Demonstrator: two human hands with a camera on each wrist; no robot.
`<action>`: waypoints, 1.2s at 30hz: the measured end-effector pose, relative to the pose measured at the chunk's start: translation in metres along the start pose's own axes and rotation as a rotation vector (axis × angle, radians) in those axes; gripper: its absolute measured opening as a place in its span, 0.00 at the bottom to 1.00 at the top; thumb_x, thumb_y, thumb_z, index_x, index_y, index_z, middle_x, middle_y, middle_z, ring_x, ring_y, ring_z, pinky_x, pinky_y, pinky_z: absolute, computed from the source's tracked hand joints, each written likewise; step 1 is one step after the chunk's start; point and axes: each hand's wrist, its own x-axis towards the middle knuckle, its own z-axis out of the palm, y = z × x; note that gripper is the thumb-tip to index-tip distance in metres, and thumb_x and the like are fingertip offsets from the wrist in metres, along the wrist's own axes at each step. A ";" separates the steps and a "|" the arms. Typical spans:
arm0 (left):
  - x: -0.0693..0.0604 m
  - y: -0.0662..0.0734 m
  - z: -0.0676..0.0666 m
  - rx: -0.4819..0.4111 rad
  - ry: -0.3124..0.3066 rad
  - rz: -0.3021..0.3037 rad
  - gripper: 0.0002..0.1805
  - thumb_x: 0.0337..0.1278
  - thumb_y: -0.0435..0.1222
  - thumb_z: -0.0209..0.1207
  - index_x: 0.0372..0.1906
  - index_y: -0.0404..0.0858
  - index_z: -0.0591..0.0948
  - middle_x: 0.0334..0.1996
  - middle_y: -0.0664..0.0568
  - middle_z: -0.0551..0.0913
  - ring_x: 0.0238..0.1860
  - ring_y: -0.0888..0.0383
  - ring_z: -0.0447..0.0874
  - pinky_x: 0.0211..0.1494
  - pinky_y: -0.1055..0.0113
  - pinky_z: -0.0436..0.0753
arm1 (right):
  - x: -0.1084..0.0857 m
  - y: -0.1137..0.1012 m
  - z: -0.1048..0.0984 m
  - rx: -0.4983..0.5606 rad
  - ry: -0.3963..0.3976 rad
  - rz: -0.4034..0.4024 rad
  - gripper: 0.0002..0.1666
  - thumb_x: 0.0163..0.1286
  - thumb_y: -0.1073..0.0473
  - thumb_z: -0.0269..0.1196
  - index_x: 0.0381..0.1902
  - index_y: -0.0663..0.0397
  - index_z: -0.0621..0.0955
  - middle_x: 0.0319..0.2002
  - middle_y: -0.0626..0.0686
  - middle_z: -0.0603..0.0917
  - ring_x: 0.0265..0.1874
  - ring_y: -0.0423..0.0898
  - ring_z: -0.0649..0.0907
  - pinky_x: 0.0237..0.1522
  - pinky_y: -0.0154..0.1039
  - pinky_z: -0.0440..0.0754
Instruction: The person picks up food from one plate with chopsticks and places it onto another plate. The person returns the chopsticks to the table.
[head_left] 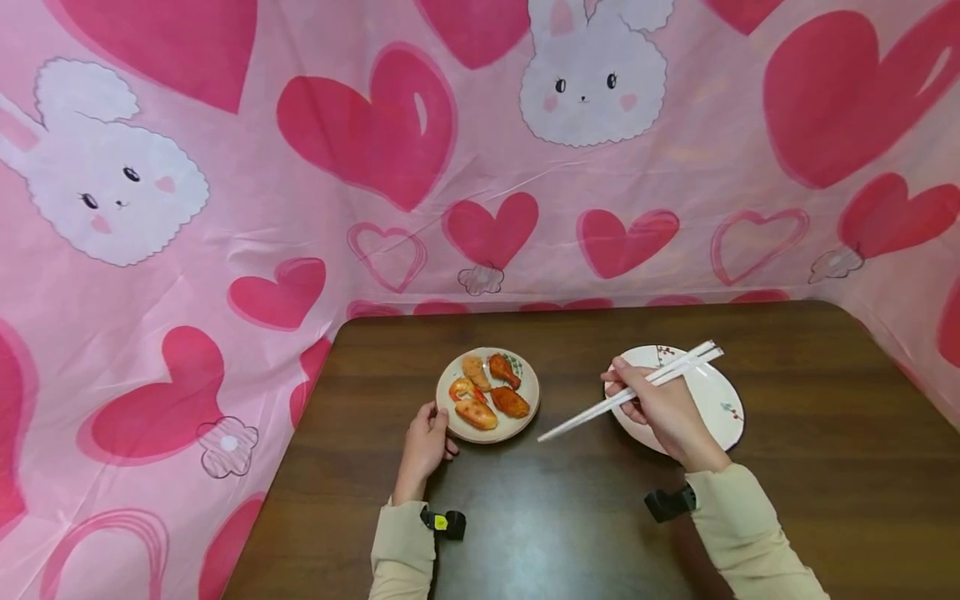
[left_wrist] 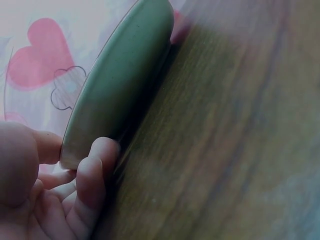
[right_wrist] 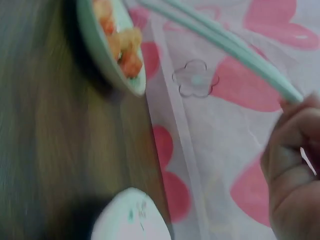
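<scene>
At the left, a small round plate point(head_left: 531, 412) carries several food pieces, among them a drumstick point(head_left: 504, 369), a browned piece point(head_left: 510, 402) and a long golden piece point(head_left: 477, 414). My left hand point(head_left: 423, 447) pinches this plate's near-left rim; in the left wrist view the thumb lies at the rim and curled fingers sit by the green underside point(left_wrist: 122, 70). With my right hand point(head_left: 667, 414) I hold a pair of white chopsticks point(head_left: 581, 417) above a larger white plate point(head_left: 716, 396). The chopstick tips are close together, point left and hold nothing, right of the food plate.
Both plates stand on a dark brown wooden table point(head_left: 525, 517). A pink cloth point(head_left: 420, 150) with hearts and rabbits hangs behind the table and at its sides. Each wrist wears a black strap with a small camera point(head_left: 453, 525). The right wrist view is blurred.
</scene>
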 end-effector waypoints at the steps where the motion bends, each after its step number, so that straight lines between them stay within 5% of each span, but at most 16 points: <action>1: 0.000 -0.001 -0.001 0.003 -0.001 0.008 0.23 0.74 0.41 0.44 0.65 0.31 0.67 0.22 0.46 0.80 0.14 0.59 0.76 0.21 0.64 0.79 | -0.003 0.001 -0.002 -0.068 -0.027 0.020 0.22 0.69 0.47 0.60 0.37 0.63 0.84 0.22 0.45 0.85 0.14 0.32 0.74 0.17 0.23 0.73; 6: 0.001 -0.002 -0.004 0.008 0.003 0.013 0.23 0.74 0.40 0.44 0.65 0.31 0.66 0.22 0.46 0.80 0.14 0.60 0.76 0.21 0.65 0.79 | -0.014 0.015 0.000 -0.404 -0.229 0.076 0.22 0.66 0.48 0.63 0.32 0.66 0.81 0.17 0.49 0.82 0.10 0.36 0.70 0.12 0.27 0.66; 10: 0.000 -0.003 -0.004 0.005 0.004 0.007 0.23 0.74 0.41 0.44 0.65 0.31 0.67 0.21 0.47 0.80 0.14 0.60 0.75 0.21 0.65 0.79 | -0.017 0.034 0.008 -0.503 -0.322 0.038 0.21 0.64 0.52 0.66 0.29 0.65 0.72 0.16 0.52 0.81 0.07 0.38 0.70 0.10 0.28 0.67; 21: -0.001 -0.001 -0.003 0.011 0.010 0.015 0.23 0.74 0.41 0.44 0.65 0.31 0.67 0.21 0.46 0.80 0.14 0.60 0.76 0.21 0.65 0.79 | -0.016 0.068 0.034 -0.713 -0.158 -0.038 0.22 0.54 0.47 0.73 0.23 0.55 0.73 0.13 0.46 0.71 0.11 0.40 0.72 0.16 0.34 0.71; 24: 0.000 -0.001 -0.002 0.013 0.007 0.018 0.23 0.74 0.41 0.45 0.65 0.31 0.67 0.21 0.46 0.80 0.14 0.60 0.76 0.21 0.65 0.79 | -0.015 0.073 0.038 -0.783 -0.109 -0.083 0.24 0.52 0.48 0.74 0.32 0.58 0.76 0.18 0.47 0.73 0.18 0.40 0.72 0.21 0.33 0.71; 27: 0.000 -0.001 -0.001 0.014 0.002 0.020 0.23 0.74 0.41 0.45 0.65 0.31 0.67 0.21 0.47 0.80 0.14 0.60 0.76 0.21 0.65 0.79 | -0.015 0.078 0.041 -0.855 -0.065 -0.139 0.36 0.51 0.49 0.75 0.50 0.66 0.74 0.27 0.54 0.80 0.26 0.43 0.77 0.30 0.36 0.77; 32: 0.000 -0.001 -0.001 0.020 0.008 0.012 0.23 0.74 0.41 0.44 0.65 0.32 0.67 0.20 0.47 0.80 0.14 0.59 0.76 0.21 0.65 0.78 | -0.017 0.079 0.045 -0.950 -0.051 -0.227 0.57 0.53 0.49 0.74 0.67 0.79 0.59 0.40 0.70 0.83 0.37 0.49 0.84 0.46 0.47 0.82; 36: 0.000 0.000 0.000 0.023 0.005 0.003 0.23 0.74 0.42 0.44 0.65 0.33 0.67 0.20 0.48 0.79 0.15 0.59 0.76 0.22 0.65 0.79 | -0.018 0.078 0.046 -0.969 -0.066 -0.229 0.42 0.52 0.52 0.74 0.57 0.73 0.72 0.25 0.54 0.79 0.26 0.44 0.78 0.34 0.40 0.80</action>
